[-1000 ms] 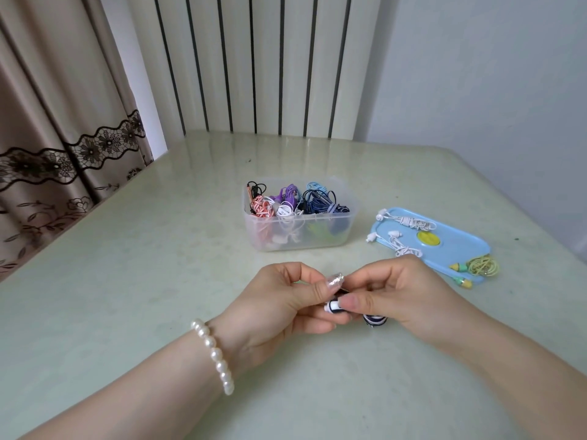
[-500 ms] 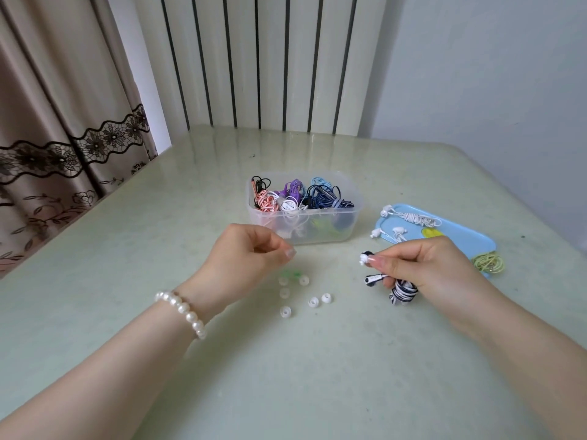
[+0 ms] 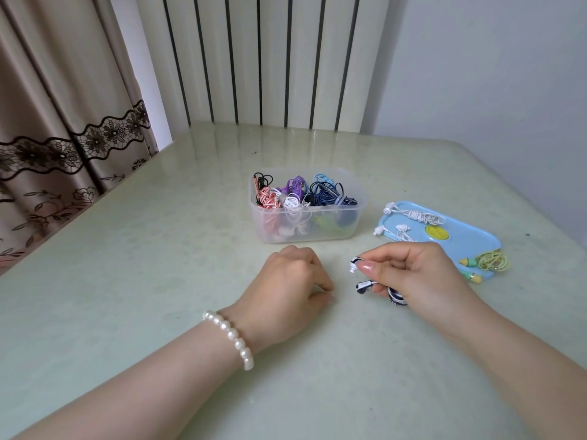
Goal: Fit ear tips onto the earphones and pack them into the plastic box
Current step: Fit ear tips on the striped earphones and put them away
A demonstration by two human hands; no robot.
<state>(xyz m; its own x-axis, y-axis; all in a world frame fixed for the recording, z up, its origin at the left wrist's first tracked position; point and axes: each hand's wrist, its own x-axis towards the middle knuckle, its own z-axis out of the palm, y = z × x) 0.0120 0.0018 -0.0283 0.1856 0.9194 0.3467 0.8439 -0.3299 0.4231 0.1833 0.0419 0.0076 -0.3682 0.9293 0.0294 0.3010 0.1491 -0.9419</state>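
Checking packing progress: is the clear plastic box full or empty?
Partly full: the plastic box holds coiled earphones in several colours.

Looks like somebody's home, probably a living or dining room: beige curtain [image 3: 60, 128] with black lace trim at the upper left, white ribbed radiator [image 3: 270, 58] top centre, pale green glossy table [image 3: 127, 281] filling the lower frame.

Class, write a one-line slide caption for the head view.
Right hand pinches striped earphones; left hand rests knuckles-up before the plastic box.
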